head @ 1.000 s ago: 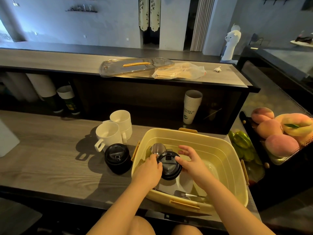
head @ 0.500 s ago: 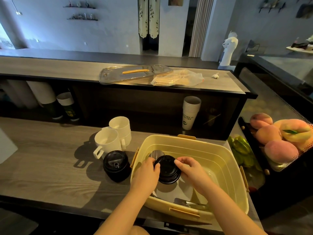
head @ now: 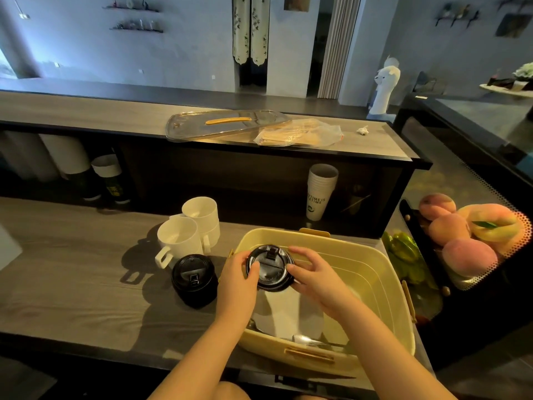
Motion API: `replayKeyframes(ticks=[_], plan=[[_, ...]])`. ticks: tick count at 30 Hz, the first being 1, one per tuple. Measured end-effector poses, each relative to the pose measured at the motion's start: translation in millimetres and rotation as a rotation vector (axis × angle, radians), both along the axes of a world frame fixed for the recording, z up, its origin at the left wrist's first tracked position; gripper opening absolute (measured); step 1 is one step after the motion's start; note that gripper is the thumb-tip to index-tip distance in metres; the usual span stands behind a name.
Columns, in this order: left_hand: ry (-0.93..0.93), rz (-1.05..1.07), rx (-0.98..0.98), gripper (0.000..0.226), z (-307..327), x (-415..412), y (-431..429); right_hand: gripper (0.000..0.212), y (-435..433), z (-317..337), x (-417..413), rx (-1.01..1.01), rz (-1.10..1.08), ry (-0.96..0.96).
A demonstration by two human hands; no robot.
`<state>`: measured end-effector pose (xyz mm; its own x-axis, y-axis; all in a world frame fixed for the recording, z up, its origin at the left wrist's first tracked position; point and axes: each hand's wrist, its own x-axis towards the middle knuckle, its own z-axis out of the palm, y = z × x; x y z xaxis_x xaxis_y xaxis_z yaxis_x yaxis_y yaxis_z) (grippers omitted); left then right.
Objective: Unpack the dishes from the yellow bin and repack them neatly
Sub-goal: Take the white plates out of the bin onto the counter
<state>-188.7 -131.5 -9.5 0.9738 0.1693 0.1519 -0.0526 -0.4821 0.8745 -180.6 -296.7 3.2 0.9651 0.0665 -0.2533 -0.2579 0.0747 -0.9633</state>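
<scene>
Black cup point(head: 269, 271) gripped in the curled fingers of our left hand point(head: 239, 281) and right hand point(head: 314, 275) above the bin point(head: 383, 272), we had the mugs point(head: 177, 239) and a second cup point(head: 193, 280) out on the bench point(head: 72, 269), with plates point(head: 288, 310) and a spoon point(head: 307, 339) left inside.

yellow bin point(head: 375, 255): open, on worktop point(head: 72, 269); white plate point(head: 288, 313) and spoon point(head: 305, 339) inside | black lidded cup point(head: 269, 271): upright, held over bin's left end | second black lidded cup point(head: 193, 280): worktop, beside bin | white mugs point(head: 177, 239): just behind it

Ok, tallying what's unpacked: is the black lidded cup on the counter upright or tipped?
Upright: the black lidded cup stands on the counter, lid up, beside the white mugs.
</scene>
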Motion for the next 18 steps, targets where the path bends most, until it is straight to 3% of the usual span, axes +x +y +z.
replayKeyframes(ticks=[6,12,18], plan=[[-0.240,0.203,-0.015,0.034,29.3,-0.6,33.4,0.041,64.0,32.7,16.8,-0.177,0.008,-0.168],[-0.113,0.355,-0.115,0.034,26.9,6.0,91.6,0.041,136.7,35.6,34.8,-0.367,0.114,-0.192],[0.027,0.407,-0.139,0.034,2.0,13.9,117.1,0.026,173.5,16.5,46.6,-0.529,0.157,-0.059]])
